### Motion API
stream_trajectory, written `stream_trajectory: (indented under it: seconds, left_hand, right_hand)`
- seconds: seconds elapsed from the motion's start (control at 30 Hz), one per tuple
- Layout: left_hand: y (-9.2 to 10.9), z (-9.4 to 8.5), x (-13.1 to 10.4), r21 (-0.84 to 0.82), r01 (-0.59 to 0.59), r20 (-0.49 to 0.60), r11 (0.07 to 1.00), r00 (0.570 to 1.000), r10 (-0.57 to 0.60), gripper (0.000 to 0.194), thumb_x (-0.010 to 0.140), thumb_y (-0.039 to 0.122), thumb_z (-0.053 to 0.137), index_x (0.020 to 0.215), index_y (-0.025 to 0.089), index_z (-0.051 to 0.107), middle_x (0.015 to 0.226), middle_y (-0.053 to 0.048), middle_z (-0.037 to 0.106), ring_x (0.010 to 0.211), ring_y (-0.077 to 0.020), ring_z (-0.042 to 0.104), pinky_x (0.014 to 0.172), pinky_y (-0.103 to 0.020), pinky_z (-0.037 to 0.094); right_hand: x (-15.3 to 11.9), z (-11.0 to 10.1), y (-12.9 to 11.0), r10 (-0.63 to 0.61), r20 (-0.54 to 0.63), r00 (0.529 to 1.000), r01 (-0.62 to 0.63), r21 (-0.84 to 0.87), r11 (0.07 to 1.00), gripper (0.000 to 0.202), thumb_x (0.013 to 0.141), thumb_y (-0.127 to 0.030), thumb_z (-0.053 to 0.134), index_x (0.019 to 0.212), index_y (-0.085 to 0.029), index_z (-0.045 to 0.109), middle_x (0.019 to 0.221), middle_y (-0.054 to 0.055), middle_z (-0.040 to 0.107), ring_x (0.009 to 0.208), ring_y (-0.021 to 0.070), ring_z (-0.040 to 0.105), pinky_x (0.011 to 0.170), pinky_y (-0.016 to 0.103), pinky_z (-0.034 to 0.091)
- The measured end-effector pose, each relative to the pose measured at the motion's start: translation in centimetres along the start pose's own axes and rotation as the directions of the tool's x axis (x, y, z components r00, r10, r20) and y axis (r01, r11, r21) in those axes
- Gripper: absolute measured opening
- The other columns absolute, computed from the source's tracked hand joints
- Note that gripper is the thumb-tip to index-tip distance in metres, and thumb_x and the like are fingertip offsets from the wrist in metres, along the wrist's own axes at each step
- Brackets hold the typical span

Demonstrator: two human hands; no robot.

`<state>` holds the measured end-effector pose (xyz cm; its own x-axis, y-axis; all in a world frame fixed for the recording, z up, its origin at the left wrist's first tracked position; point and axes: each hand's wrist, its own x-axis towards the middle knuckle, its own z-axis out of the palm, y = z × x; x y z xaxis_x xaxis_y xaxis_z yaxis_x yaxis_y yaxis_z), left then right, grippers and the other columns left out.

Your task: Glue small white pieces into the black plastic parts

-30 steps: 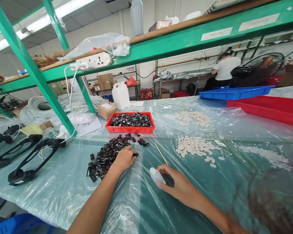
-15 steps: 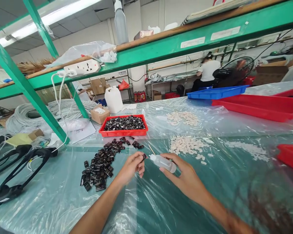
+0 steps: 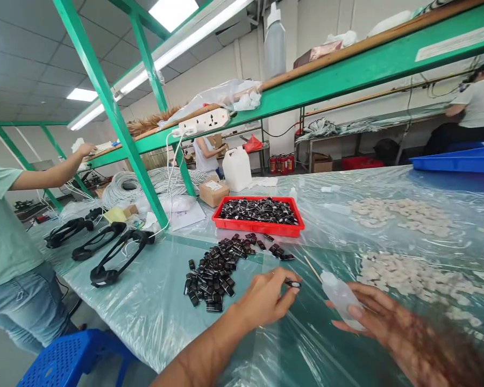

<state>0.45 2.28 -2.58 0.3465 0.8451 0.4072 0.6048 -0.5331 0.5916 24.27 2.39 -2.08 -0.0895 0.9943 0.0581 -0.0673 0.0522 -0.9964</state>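
My left hand (image 3: 266,298) pinches a small black plastic piece (image 3: 293,284) between thumb and fingertips, its pale oval face showing. Wrapped in the fingers of my right hand (image 3: 373,307) is a translucent squeeze bottle (image 3: 341,299), tilted with its nozzle up and to the left. The bottle and the black piece are apart. A thin pale stick (image 3: 313,269) lies on the table beside the nozzle. Left of my left hand spreads a pile of similar black pieces (image 3: 213,271). To the right, beyond my right hand, lie many small off-white pieces (image 3: 407,275).
A red tray (image 3: 258,228) full of black pieces stands behind the pile. Black headband-like frames (image 3: 121,258) lie at left near a green shelf post (image 3: 135,161). A person (image 3: 12,231) reaches over the shelf there, behind a blue stool (image 3: 70,357).
The view has swung left, bringing a standing person and a blue stool into sight. The black piece has turned to show its pale oval. Both hands keep their holds.
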Motion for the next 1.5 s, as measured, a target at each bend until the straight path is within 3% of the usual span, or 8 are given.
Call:
stream_trajectory:
  seconds: [0.1, 0.2, 0.4, 0.63, 0.77, 1.1, 1.27, 1.5]
  left_hand:
    - [-0.4, -0.3, 0.3, 0.079, -0.048, -0.020, 0.996, 0.999, 0.049, 0.020, 0.099, 0.027, 0.051, 0.117, 0.021, 0.057, 0.115, -0.009, 0.071, 0.090, -0.0198, 0.072, 0.074, -0.032, 0.060]
    - [-0.4, -0.4, 0.3, 0.107, -0.076, -0.034, 0.991, 0.996, 0.080, 0.021, 0.104, 0.028, 0.047, 0.121, 0.021, 0.057, 0.115, -0.008, 0.070, 0.093, -0.0184, 0.071, 0.079, -0.031, 0.060]
    - [-0.2, -0.6, 0.5, 0.119, -0.150, -0.056, 0.982, 0.986, 0.157, 0.020, 0.106, 0.025, 0.048, 0.122, 0.022, 0.058, 0.114, -0.007, 0.071, 0.101, -0.0198, 0.070, 0.086, -0.034, 0.061]
    - [0.2, -0.6, 0.7, 0.139, -0.195, -0.051, 0.971, 0.978, 0.204, 0.019, 0.106, 0.021, 0.046, 0.122, 0.023, 0.055, 0.113, -0.007, 0.071, 0.100, -0.0202, 0.070, 0.079, -0.033, 0.060]
    - [0.6, -0.5, 0.6, 0.142, -0.220, -0.043, 0.965, 0.973, 0.228, 0.019, 0.106, 0.022, 0.047, 0.122, 0.024, 0.056, 0.112, -0.007, 0.071, 0.103, -0.0209, 0.070, 0.084, -0.035, 0.061]
    - [1.0, -0.6, 0.6, 0.199, -0.267, -0.043, 0.943, 0.959, 0.281, 0.020, 0.106, 0.021, 0.047, 0.122, 0.027, 0.057, 0.115, -0.007, 0.068, 0.106, -0.0210, 0.069, 0.085, -0.036, 0.061]
    - [1.3, -0.6, 0.7, 0.210, -0.294, -0.078, 0.933, 0.946, 0.315, 0.018, 0.105, 0.019, 0.049, 0.120, 0.024, 0.058, 0.112, -0.006, 0.068, 0.105, -0.0200, 0.069, 0.084, -0.033, 0.062]
    - [1.8, -0.7, 0.6, 0.185, -0.276, -0.056, 0.943, 0.955, 0.291, 0.018, 0.105, 0.018, 0.048, 0.118, 0.023, 0.058, 0.112, -0.007, 0.068, 0.105, -0.0191, 0.068, 0.086, -0.032, 0.059]
  right_hand:
    - [0.2, 0.0, 0.4, -0.082, 0.019, 0.996, 0.083, -0.042, 0.996, 0.044, 0.054, -0.056, 0.086, 0.090, -0.032, 0.078, 0.096, 0.008, 0.080, 0.092, 0.0339, 0.079, 0.062, 0.034, 0.070]
    - [0.1, -0.3, 0.9, -0.283, 0.029, 0.959, 0.283, -0.214, 0.935, 0.039, 0.067, -0.051, 0.082, 0.102, -0.035, 0.076, 0.102, 0.006, 0.080, 0.089, 0.0271, 0.079, 0.068, 0.028, 0.068]
    - [-0.6, -1.0, 0.7, -0.638, 0.098, 0.764, 0.590, -0.507, 0.629, 0.026, 0.086, -0.038, 0.071, 0.112, -0.034, 0.070, 0.111, 0.003, 0.077, 0.097, 0.0230, 0.077, 0.079, 0.030, 0.066]
    - [-0.7, -0.9, 0.0, -0.669, 0.208, 0.714, 0.653, -0.544, 0.527, 0.029, 0.090, -0.026, 0.068, 0.118, -0.030, 0.065, 0.111, 0.004, 0.073, 0.098, 0.0204, 0.075, 0.079, 0.029, 0.063]
    - [-0.8, -0.8, -0.3, -0.682, 0.237, 0.692, 0.674, -0.549, 0.493, 0.030, 0.090, -0.022, 0.069, 0.119, -0.029, 0.064, 0.110, 0.005, 0.072, 0.098, 0.0195, 0.074, 0.077, 0.029, 0.063]
    - [-1.7, -0.7, -0.9, -0.815, 0.314, 0.488, 0.767, -0.600, 0.228, 0.052, 0.086, -0.009, 0.070, 0.133, -0.029, 0.061, 0.112, 0.008, 0.070, 0.097, 0.0223, 0.074, 0.081, 0.035, 0.065]
    - [-2.0, -0.6, -1.0, -0.825, 0.320, 0.466, 0.773, -0.601, 0.204, 0.054, 0.086, -0.007, 0.069, 0.135, -0.029, 0.061, 0.108, 0.008, 0.072, 0.093, 0.0232, 0.074, 0.078, 0.037, 0.066]
    - [-2.0, -0.8, -1.9, -0.811, 0.348, 0.471, 0.774, -0.603, 0.191, 0.050, 0.083, -0.007, 0.070, 0.129, -0.027, 0.063, 0.108, 0.007, 0.074, 0.093, 0.0237, 0.075, 0.077, 0.037, 0.066]
